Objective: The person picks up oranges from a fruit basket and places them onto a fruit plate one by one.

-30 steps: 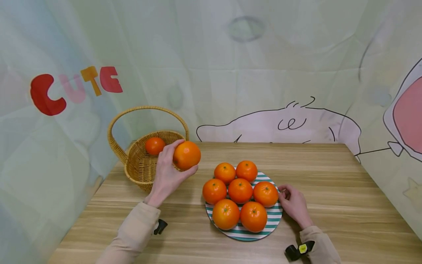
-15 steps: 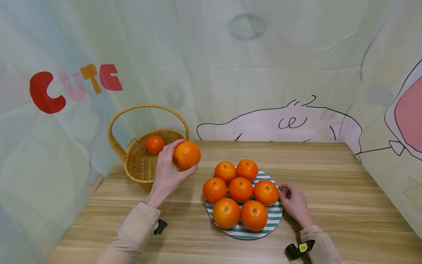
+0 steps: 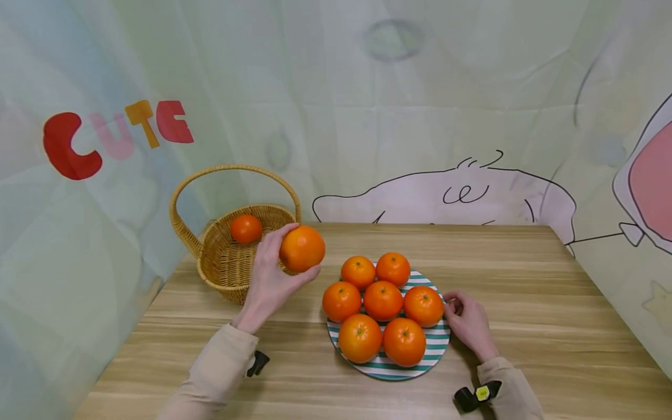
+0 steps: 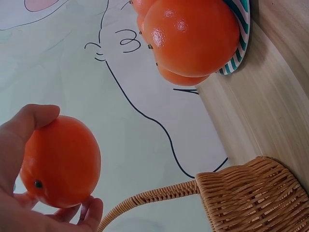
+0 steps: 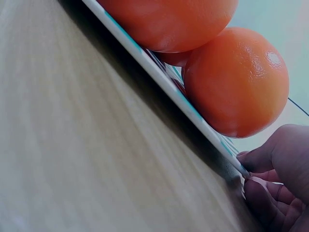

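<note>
My left hand [image 3: 273, 279] grips an orange [image 3: 303, 249] between thumb and fingers, held up beside the right part of the wicker basket [image 3: 210, 271]. In the left wrist view the same orange [image 4: 65, 162] shows its small green stem spot. One orange [image 3: 246, 228] lies inside the basket, towards its back. To the right, a round plate [image 3: 433, 353] with green and white stripes bears several oranges [image 3: 384, 301]. My right hand [image 3: 468, 324] pinches the plate's right rim; in the right wrist view the thumb and a curled finger [image 5: 263, 203] meet at the plate edge.
Basket and plate stand on a wood-grain table [image 3: 525, 291]. The basket's tall arched handle [image 3: 236, 168] rises above its opening. Behind the table hangs a printed curtain [image 3: 336, 87] with cartoon drawings and letters.
My left hand has shifted slightly to the right with the orange in its grip. The right hand stays at the plate's rim, and the plate and its oranges keep their places.
</note>
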{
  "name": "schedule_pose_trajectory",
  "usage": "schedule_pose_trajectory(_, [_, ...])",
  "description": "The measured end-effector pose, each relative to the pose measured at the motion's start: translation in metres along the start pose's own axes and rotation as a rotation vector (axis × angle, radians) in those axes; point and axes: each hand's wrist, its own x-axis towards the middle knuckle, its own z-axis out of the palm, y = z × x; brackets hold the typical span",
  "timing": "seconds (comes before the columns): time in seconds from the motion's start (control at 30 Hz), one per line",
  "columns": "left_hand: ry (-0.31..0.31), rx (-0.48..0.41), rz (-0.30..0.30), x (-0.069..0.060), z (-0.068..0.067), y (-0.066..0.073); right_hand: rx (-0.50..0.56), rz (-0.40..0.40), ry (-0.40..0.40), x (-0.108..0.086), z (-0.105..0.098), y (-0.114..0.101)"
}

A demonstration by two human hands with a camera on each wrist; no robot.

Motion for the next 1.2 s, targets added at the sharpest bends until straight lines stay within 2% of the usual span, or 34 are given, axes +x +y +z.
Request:
schedule_pose_trajectory(0.6, [-0.012,-0.017,0.028,-0.004,0.002,0.006,-0.004,-0.008,0.019,-0.001,0.001,0.0])
schedule_pose_trajectory(0.93, [-0.016,-0.041,0.025,-0.008,0.0,0.014,-0.007,-0.007,0.017,0.0,0.001,0.0])
schedule_pose_trajectory(1.2, [-0.01,-0.05,0.054,-0.011,0.002,0.021,0.001,0.002,0.007,0.0,0.0,0.0])
